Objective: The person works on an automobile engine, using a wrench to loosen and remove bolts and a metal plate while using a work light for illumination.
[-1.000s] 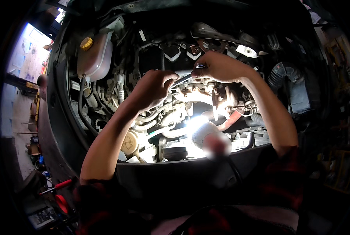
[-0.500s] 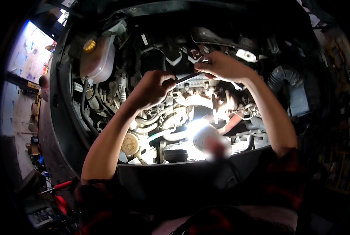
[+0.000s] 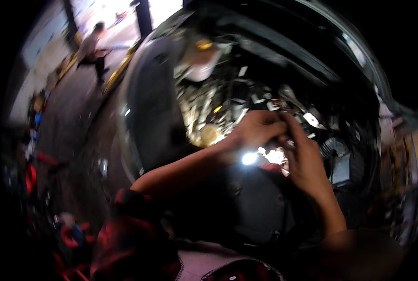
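My left hand (image 3: 260, 132) and my right hand (image 3: 304, 152) are close together above the front part of a car's engine bay. The fingers of both are bent inward, and motion blurs them. Whatever lies between them is hidden, so I cannot make out what they hold. Just under my hands, a bright work light (image 3: 249, 158) shines on the engine parts. To the left of them is a round tan cap (image 3: 210, 135). Farther back sits a pale fluid tank (image 3: 203, 65) with a yellow cap (image 3: 204, 44).
The raised hood (image 3: 302, 42) arches over the bay. A ribbed air hose (image 3: 333, 146) lies to the right. Along the left runs the dark fender (image 3: 148, 93). Beyond it, on the workshop floor (image 3: 87, 117), a seated person (image 3: 91, 49) is visible near a bright doorway.
The view has swung left, bringing the seated person in and shifting the engine bay rightward. My hands have come together; the dark metal bar that stretched between them no longer shows.
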A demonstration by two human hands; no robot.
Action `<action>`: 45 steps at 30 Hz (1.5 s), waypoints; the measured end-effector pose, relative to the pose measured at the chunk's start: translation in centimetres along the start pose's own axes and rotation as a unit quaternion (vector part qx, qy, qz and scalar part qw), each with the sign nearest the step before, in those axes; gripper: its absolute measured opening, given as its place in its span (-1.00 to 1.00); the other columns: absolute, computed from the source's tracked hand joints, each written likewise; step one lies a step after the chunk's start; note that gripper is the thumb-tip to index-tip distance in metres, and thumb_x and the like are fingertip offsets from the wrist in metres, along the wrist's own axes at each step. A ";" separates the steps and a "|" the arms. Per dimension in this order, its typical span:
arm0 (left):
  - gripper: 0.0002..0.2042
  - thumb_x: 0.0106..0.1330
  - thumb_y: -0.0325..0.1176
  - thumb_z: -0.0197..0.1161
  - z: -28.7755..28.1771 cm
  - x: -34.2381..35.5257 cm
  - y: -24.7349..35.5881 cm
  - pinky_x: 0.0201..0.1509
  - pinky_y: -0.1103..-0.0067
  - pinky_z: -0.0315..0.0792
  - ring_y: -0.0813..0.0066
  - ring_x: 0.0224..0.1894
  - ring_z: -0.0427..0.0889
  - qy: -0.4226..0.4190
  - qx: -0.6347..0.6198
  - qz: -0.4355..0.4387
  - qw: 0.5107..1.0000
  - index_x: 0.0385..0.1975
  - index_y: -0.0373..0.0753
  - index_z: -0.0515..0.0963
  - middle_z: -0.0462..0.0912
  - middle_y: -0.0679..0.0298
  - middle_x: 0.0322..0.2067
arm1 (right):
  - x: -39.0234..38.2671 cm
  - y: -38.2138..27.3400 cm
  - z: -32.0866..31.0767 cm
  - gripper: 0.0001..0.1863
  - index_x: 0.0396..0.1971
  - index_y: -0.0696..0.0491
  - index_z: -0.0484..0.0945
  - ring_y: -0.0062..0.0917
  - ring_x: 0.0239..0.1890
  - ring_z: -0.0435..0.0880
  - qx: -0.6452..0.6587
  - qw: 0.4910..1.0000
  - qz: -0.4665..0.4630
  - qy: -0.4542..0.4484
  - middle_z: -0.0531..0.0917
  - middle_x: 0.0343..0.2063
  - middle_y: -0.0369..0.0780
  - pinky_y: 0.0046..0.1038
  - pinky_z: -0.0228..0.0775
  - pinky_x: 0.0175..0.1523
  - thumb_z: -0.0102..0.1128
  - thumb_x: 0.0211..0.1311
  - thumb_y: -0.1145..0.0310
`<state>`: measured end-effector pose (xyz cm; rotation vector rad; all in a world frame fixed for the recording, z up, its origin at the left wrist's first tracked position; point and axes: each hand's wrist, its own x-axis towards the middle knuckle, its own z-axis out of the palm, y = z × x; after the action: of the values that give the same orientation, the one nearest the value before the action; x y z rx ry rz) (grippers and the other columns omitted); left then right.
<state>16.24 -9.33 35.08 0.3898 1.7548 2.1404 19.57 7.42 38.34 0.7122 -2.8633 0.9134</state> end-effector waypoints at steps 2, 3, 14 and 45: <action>-0.69 0.39 -0.17 0.12 -0.5 -7.3 0.7 -0.44 0.68 0.36 0.62 -0.49 0.53 -0.016 -0.101 0.018 0.995 -0.11 -0.33 0.46 0.59 0.32 -0.46 | -2.7 -4.5 1.2 -0.40 0.26 0.10 0.24 0.00 -0.19 0.65 0.001 0.998 -0.065 0.014 0.62 -0.24 0.10 -0.23 0.47 -0.15 0.09 0.18 0.63; -0.63 0.41 -0.12 0.11 -0.2 -10.3 0.4 -0.43 0.67 0.39 0.58 -0.51 0.54 -0.033 -0.172 0.026 0.984 -0.02 -0.31 0.41 0.58 0.29 -0.43 | -4.0 -7.1 1.3 -0.42 0.23 0.11 0.29 -0.16 -0.24 0.70 0.028 0.996 -0.082 0.000 0.64 -0.28 0.04 -0.33 0.48 -0.16 0.16 0.18 0.59; -0.57 0.34 -0.11 0.20 -4.2 -47.2 -22.6 0.07 0.45 0.42 0.25 -0.01 0.58 0.202 0.102 -0.142 0.964 0.02 -0.34 0.50 0.60 0.02 -0.09 | -3.7 -25.6 16.7 -0.77 -0.18 0.18 0.46 -0.77 -0.73 0.22 0.441 0.837 0.060 -0.319 0.30 -0.71 -0.41 -0.66 -0.04 -0.65 -0.07 0.46 0.31; -0.33 0.25 0.18 0.11 -34.8 -73.8 -41.6 0.34 0.08 0.11 -0.04 0.33 0.17 0.185 0.105 -0.612 0.762 0.27 -0.09 0.31 0.23 -0.04 0.27 | -7.2 -20.1 80.4 -0.76 -0.16 0.11 0.51 -0.08 -0.09 0.54 0.018 0.974 0.073 -0.216 0.58 -0.13 -0.04 -0.14 0.41 0.01 0.03 0.36 0.26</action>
<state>71.95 -64.53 -12.14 -0.9701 1.6373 1.0553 41.94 -49.10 -18.50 0.7980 -3.3258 0.9276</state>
